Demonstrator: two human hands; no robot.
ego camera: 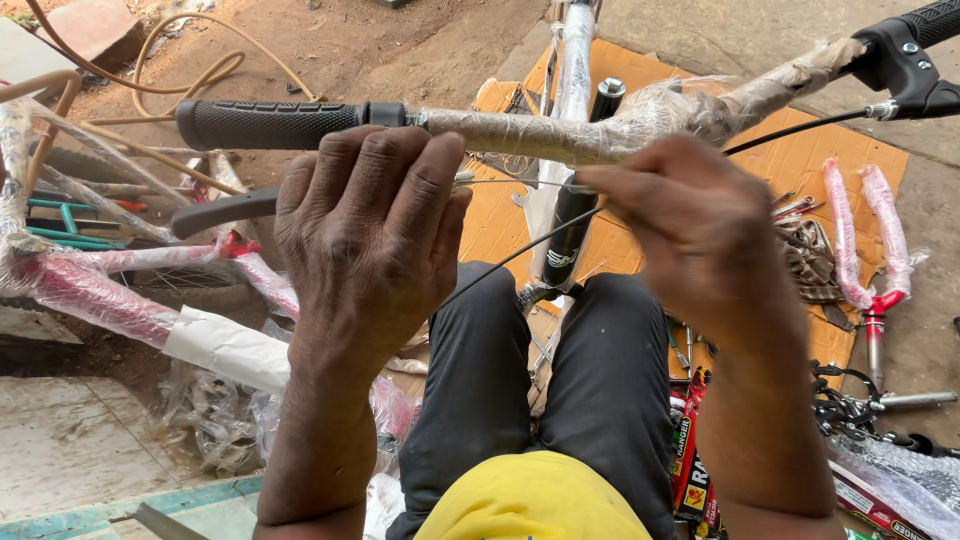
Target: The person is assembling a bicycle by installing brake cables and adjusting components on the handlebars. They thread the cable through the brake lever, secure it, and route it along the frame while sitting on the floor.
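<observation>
A bicycle handlebar (pixel 520 132), wrapped in brown paper and clear film, runs across the view with a black grip (pixel 265 123) at its left end. My left hand (pixel 370 235) sits just below the bar by a black brake lever (pixel 222 213), fingers curled near the lever's clamp. My right hand (pixel 700 225) pinches a thin bare wire (pixel 520 183) that stretches between both hands. A black brake cable (pixel 515 257) trails down from it. The bike's black stem (pixel 580 205) stands between my knees.
Flattened cardboard (pixel 790 160) lies on the ground under the bike with loose tools and pink wrapped parts (pixel 845 235). A second wrapped pink frame (pixel 90 295) lies at left. The right brake lever (pixel 905 70) is at top right. Printed packaging (pixel 690 450) sits near my right knee.
</observation>
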